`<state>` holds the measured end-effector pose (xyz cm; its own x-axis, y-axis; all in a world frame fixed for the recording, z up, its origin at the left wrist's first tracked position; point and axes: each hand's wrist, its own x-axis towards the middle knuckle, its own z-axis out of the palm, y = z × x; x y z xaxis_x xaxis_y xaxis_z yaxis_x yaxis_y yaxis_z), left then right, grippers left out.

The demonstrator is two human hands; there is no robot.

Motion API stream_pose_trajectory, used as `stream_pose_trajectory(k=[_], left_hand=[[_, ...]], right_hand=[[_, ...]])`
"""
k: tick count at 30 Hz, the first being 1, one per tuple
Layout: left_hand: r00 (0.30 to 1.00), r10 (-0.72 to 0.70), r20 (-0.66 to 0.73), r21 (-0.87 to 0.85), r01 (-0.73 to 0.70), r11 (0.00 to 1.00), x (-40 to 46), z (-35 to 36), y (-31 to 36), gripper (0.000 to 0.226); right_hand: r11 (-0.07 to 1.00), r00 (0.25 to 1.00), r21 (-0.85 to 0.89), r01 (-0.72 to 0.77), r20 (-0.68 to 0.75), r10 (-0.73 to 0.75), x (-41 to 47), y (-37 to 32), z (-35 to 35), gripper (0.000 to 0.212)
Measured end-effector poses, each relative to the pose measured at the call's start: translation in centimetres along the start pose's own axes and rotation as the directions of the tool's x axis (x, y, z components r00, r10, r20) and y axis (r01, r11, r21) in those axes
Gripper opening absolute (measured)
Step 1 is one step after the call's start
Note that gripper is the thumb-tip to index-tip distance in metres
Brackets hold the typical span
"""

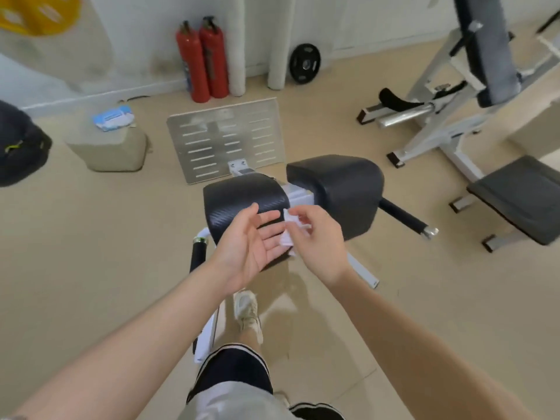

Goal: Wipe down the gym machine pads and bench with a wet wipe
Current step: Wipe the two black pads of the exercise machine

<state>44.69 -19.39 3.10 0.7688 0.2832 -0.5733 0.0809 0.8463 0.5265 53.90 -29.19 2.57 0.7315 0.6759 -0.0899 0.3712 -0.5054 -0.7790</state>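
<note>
Two black padded rests sit side by side on a white machine frame: the left pad [239, 195] and the right pad [339, 186]. Over the left pad's near edge my left hand [251, 247] is held palm up with fingers spread, holding nothing. My right hand [315, 237] pinches a small crumpled white wet wipe [288, 228] right beside the left fingertips. A dark flat bench [521, 195] on white legs stands at the right. A blue-and-white pack of wipes [113, 118] lies on a beige block at the left.
A slotted metal footplate [227, 137] stands beyond the pads. Two red fire extinguishers [203, 59] and a black weight plate [304, 63] lean by the wall. A white machine with an upright dark pad [485, 50] fills the upper right. A black bag [21, 144] lies far left.
</note>
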Motion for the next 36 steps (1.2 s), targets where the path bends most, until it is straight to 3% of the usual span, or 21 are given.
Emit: stream_pose_trajectory(k=[2,5,8,10,13,17,22,25,27,32,34,36], left_hand=[[1.0,0.001,-0.001,-0.026,-0.001,1.0,1.6,-0.2,2.3,0.052],[1.0,0.001,-0.017,0.017,0.0,1.0,3.7,-1.6,6.0,0.056],[1.0,0.016,0.016,0.27,-0.02,0.963,5.8,-3.8,9.3,0.055],[0.999,0.042,0.005,0.429,-0.04,0.902,6.9,-5.2,11.0,0.049],[0.975,0.15,-0.163,0.536,-0.04,0.843,9.5,-7.1,12.6,0.035],[0.894,0.217,-0.393,0.68,0.123,0.723,13.3,-10.8,13.0,0.033],[0.843,0.073,-0.533,0.627,0.335,0.703,16.5,-14.3,11.9,0.052],[0.837,0.017,-0.548,0.6,0.379,0.704,17.3,-15.3,11.2,0.033],[0.823,0.031,-0.567,0.59,0.38,0.712,17.7,-16.0,10.5,0.04],[0.802,-0.016,-0.597,0.478,0.372,0.796,18.0,-16.3,10.1,0.05],[0.816,-0.01,-0.578,0.442,0.323,0.837,18.0,-16.3,10.1,0.033],[0.835,-0.006,-0.55,0.418,0.281,0.864,17.8,-16.2,10.1,0.028]], right_hand=[[0.994,0.987,-0.047,0.097,0.134,-0.09,2.4,-1.3,0.8,0.038],[0.977,0.967,-0.127,0.168,0.212,-0.139,6.4,-2.9,1.8,0.048],[0.995,0.967,-0.101,0.012,0.256,0.014,11.0,-4.6,2.8,0.052],[0.998,0.968,-0.047,-0.036,0.245,0.047,13.7,-4.9,4.0,0.039],[0.979,0.96,-0.201,0.03,0.279,0.027,17.6,-4.3,6.4,0.018],[0.938,0.919,-0.331,0.101,0.393,0.039,23.7,-2.5,10.7,0.017],[0.818,0.777,-0.399,0.414,0.622,-0.09,29.7,-1.3,16.9,0.02],[0.713,0.701,-0.436,0.549,0.705,-0.108,31.2,-0.4,20.1,0.032],[0.664,0.613,-0.433,0.61,0.788,-0.049,31.0,0.3,21.8,0.029],[0.761,0.371,-0.22,0.61,0.928,-0.03,29.8,1.5,22.1,0.031],[0.789,0.345,-0.17,0.59,0.937,-0.056,30.6,2.2,20.9,0.032],[0.769,0.388,-0.244,0.591,0.922,-0.006,32.0,3.5,19.5,0.033]])
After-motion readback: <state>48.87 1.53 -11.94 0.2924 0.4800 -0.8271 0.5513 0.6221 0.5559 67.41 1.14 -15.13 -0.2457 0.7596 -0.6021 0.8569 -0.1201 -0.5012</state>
